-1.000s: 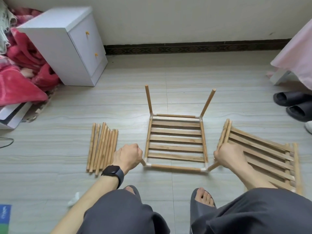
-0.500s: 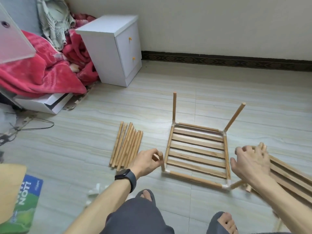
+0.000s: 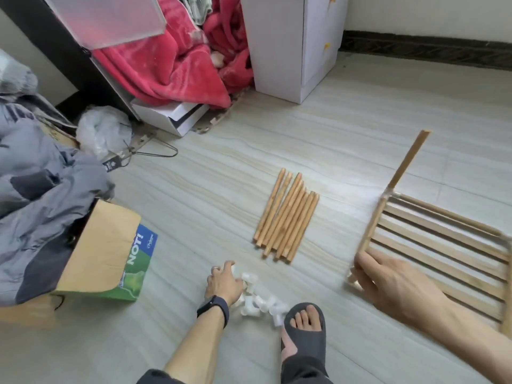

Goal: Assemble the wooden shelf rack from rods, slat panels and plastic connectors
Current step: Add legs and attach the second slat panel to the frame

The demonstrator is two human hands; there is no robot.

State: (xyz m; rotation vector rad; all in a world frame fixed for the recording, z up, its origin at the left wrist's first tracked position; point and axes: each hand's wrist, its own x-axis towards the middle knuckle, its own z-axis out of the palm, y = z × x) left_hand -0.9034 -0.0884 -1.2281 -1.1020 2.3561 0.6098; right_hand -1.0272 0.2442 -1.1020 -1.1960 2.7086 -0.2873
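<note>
A pile of white plastic connectors (image 3: 257,300) lies on the floor by my foot. My left hand (image 3: 221,284), with a watch on its wrist, is down on the pile's left end, its fingers curled over a connector. Several loose wooden rods (image 3: 286,217) lie side by side just beyond. At the right is the slat panel frame (image 3: 443,239), with one rod (image 3: 407,162) standing up from its far left corner. My right hand (image 3: 388,284) grips the frame's near left corner, fingers round the side rod; the corner itself is hidden and blurred.
A cardboard box (image 3: 105,250) and grey clothing (image 3: 36,189) lie at the left. A wire hanger (image 3: 155,152), a white bag (image 3: 102,128), red blankets (image 3: 177,67) and a white cabinet (image 3: 291,45) stand behind. My sandalled foot (image 3: 303,328) is beside the connectors.
My head has turned left. My left hand left the frame's corner and dropped onto the connector pile. My right hand, open half a second ago, now holds the frame's near left corner.
</note>
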